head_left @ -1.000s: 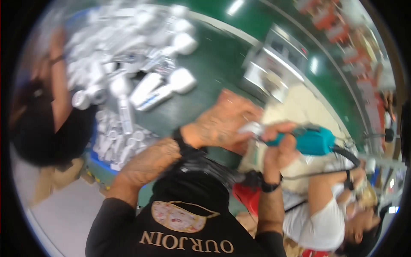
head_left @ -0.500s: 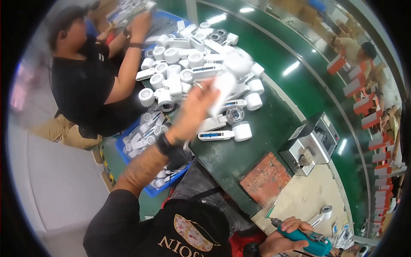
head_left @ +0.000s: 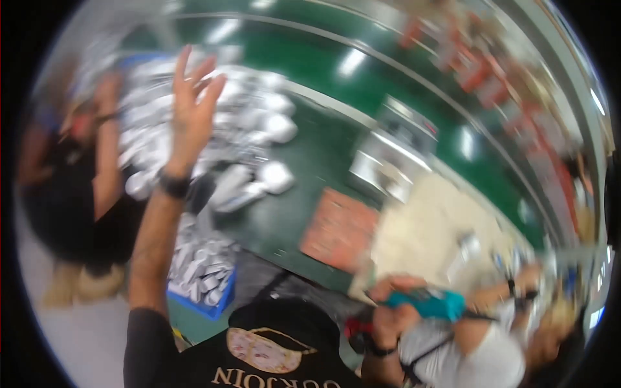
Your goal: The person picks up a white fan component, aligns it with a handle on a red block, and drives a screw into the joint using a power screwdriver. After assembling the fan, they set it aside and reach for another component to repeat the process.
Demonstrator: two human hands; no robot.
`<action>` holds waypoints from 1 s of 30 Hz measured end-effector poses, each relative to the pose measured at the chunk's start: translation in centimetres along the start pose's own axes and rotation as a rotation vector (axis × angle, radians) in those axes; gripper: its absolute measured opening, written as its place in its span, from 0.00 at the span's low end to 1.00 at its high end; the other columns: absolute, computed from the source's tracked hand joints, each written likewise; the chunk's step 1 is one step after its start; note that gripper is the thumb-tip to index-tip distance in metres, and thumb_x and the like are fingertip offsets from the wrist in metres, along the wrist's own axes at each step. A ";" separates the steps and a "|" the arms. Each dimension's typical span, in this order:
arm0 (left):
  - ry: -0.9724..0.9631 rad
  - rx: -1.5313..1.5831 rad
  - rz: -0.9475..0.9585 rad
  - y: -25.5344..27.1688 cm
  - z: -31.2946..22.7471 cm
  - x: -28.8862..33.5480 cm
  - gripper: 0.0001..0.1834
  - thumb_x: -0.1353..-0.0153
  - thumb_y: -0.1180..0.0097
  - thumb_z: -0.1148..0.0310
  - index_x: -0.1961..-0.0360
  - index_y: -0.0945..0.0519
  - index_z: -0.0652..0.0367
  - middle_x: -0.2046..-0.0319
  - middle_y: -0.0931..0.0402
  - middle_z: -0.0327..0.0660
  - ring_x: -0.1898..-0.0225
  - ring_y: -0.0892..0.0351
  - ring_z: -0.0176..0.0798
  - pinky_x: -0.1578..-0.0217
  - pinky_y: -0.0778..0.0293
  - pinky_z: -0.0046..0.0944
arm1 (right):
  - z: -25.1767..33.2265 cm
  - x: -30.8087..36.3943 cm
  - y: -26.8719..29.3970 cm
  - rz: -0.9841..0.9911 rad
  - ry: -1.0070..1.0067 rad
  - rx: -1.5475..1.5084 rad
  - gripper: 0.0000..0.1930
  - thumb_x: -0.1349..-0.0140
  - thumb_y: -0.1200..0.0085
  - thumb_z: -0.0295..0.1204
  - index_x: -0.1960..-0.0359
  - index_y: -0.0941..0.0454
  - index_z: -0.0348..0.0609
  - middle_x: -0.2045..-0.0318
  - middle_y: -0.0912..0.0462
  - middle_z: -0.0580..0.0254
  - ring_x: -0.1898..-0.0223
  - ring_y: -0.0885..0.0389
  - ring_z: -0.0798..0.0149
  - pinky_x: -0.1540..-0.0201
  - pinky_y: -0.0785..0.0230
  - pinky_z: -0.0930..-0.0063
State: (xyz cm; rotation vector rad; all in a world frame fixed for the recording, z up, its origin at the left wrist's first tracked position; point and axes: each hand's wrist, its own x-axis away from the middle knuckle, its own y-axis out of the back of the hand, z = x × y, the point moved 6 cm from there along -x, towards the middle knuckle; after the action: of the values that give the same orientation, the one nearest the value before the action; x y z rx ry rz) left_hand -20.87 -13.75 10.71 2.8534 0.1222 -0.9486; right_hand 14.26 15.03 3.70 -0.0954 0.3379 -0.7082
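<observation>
My left hand is raised over the heap of white plastic units, its fingers spread and nothing in them. Each unit has a round head and a flat handle; motion blur hides finer detail. One white unit lies at the heap's near right edge, on the dark green tabletop. Low on the right, my right hand is closed around a teal electric screwdriver. Its tip is too blurred to make out.
A reddish square board lies on the tabletop beside a cream surface. Behind them stands a silver machine. A blue crate holds more white parts. Co-workers sit at left and lower right.
The white unit has left my left hand, which has opened. The view has swung right, shifting the table leftward. My right hand keeps its grip on the screwdriver.
</observation>
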 end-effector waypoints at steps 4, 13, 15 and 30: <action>-0.062 0.027 0.625 -13.9 -9.1 8.8 0.20 0.38 0.38 0.72 0.44 0.22 0.62 0.46 0.23 0.46 0.54 0.19 0.38 0.50 0.25 0.38 | 0.1 0.0 -0.8 0.140 -0.197 -0.184 0.32 0.42 0.31 0.49 0.53 0.26 0.29 0.71 0.20 0.54 0.69 0.20 0.62 0.65 0.28 0.70; -0.121 0.183 1.199 -41.9 -12.3 30.3 0.25 0.39 0.38 0.53 0.52 0.26 0.61 0.57 0.24 0.49 0.60 0.21 0.49 0.56 0.25 0.46 | 2.8 2.5 3.5 0.065 -0.213 -0.141 0.35 0.44 0.30 0.50 0.51 0.26 0.29 0.71 0.20 0.56 0.67 0.21 0.64 0.64 0.28 0.71; -0.101 0.020 1.231 -43.4 -12.4 31.8 0.30 0.41 0.39 0.46 0.53 0.27 0.63 0.56 0.23 0.50 0.54 0.21 0.53 0.50 0.26 0.50 | 2.8 3.1 4.8 0.030 -0.208 -0.127 0.35 0.44 0.30 0.51 0.51 0.26 0.29 0.71 0.20 0.56 0.68 0.21 0.63 0.64 0.28 0.71; -0.269 -0.154 0.985 -37.5 -11.2 27.6 0.21 0.37 0.45 0.56 0.50 0.25 0.62 0.54 0.23 0.48 0.50 0.21 0.55 0.51 0.25 0.53 | 1.5 1.6 4.7 0.031 -0.195 -0.058 0.37 0.45 0.31 0.55 0.51 0.26 0.30 0.72 0.21 0.57 0.70 0.21 0.63 0.67 0.29 0.72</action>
State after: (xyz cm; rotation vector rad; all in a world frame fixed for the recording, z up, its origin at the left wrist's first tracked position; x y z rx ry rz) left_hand 3.40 25.98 -0.70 2.1353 -1.0607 -0.9674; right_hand 18.81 17.47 3.76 -0.2125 0.1727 -0.6527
